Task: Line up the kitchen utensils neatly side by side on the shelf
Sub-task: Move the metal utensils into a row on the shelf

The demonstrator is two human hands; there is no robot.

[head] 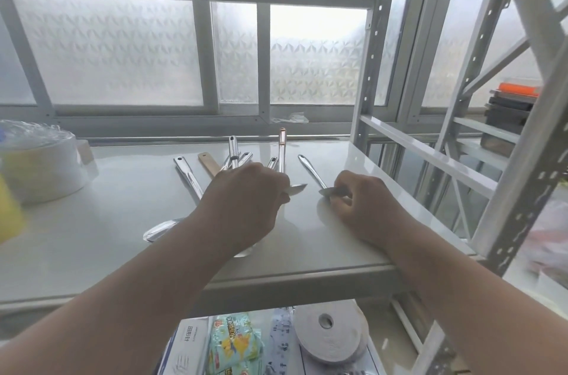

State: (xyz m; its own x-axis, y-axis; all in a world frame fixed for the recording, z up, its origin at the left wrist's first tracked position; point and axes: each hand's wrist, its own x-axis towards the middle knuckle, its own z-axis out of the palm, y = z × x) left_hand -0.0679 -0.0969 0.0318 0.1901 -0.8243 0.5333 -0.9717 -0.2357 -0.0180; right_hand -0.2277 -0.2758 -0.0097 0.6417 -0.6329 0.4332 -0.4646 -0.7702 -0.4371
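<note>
We work at the white shelf (101,221), both hands out over it. Our left hand (246,190) sits on the cluster of utensils near the middle; the grip is clenched round a metal piece whose tip (296,189) pokes out at 3 o'clock of the knuckles. Which handle it belongs to we cannot tell; the hand covers the join.

Our right hand (361,199) rests low on the shelf, at 3 o'clock from the left. Grip pinched on the lower end of a slim steel utensil (311,171), whose handle runs away toward 11 o'clock. Held by the end, we judge, so the whole length can be swung parallel to its neighbours.

Behind the left hand the handles fan out, not yet parallel:
- steel handle (187,173) at 10 o'clock, slanting; a spoon bowl (159,230) shows at 8 o'clock of the hand, partly under the forearm
- wooden handle (207,164) angled across
- ribbed steel handle (233,147) upright at 12 o'clock
- copper-tipped handle (282,144) at 1 o'clock, nearly straight

Handle ends point to the window side, working ends toward us, likely so the row can be squared along one edge.

A wrapped stack of plates (40,159) stands at far 9 o'clock, clear of the work.

Judgement: sorting is midway; the right side is being spaced out first, the crossed bunch remains.
</note>
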